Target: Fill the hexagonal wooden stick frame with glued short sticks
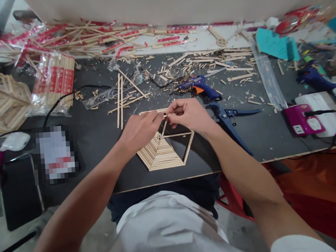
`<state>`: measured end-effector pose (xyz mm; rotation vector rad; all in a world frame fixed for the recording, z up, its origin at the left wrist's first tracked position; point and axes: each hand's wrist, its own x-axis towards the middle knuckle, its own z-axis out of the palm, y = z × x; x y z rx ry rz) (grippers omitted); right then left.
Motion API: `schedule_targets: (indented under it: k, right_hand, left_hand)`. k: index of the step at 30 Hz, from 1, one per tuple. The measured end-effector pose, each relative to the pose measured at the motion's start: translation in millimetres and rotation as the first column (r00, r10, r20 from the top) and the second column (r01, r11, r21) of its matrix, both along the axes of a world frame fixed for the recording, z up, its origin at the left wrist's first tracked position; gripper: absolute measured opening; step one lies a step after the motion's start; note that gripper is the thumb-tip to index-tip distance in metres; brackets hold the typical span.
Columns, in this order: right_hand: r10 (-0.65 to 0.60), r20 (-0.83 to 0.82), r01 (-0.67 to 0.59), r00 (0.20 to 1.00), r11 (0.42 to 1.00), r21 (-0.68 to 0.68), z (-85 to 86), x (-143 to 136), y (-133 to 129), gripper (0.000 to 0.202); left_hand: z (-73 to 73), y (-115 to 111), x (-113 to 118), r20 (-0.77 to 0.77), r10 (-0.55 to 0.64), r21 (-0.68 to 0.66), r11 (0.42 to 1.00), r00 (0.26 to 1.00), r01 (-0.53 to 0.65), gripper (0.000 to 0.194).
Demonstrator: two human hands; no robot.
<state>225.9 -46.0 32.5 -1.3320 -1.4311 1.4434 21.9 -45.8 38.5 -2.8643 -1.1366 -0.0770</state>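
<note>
A hexagonal frame of thin wooden sticks (167,155) lies near the table's front edge. Rows of sticks fill its near and left sections, while the right section shows only bare spokes and rim. My left hand (142,131) rests over the frame's far left part, its fingers closed on the sticks there and its fingertips partly hidden. Thumb and forefinger of my right hand (186,115) are pinched together at the far side, close to my left fingertips. A small pale stick end seems to show in that pinch, mostly covered by the fingers.
Behind the hands lie a blue glue gun (207,88) and a blue-handled cutter (231,121). Loose sticks (120,100) and offcuts litter the back. Packed sticks (54,80) and two phones (21,192) (56,153) are left; a purple power adapter (304,120) is right.
</note>
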Motion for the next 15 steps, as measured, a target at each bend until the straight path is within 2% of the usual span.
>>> schedule_targets:
  k: [8, 15]
  right_hand:
    - [-0.030, 0.034, 0.028, 0.999, 0.998, 0.049, 4.0, -3.6, 0.3, 0.012]
    - [-0.031, -0.029, 0.032, 0.999, 0.999, 0.034, 2.7, -3.9, 1.3, 0.010]
  left_hand:
    - [3.6, 2.5, -3.3, -0.033, 0.003, 0.033, 0.999, 0.999, -0.002, 0.033]
    - [5.6, 0.7, -0.8, -0.059, -0.009, 0.028, 1.000, 0.998, 0.011, 0.036]
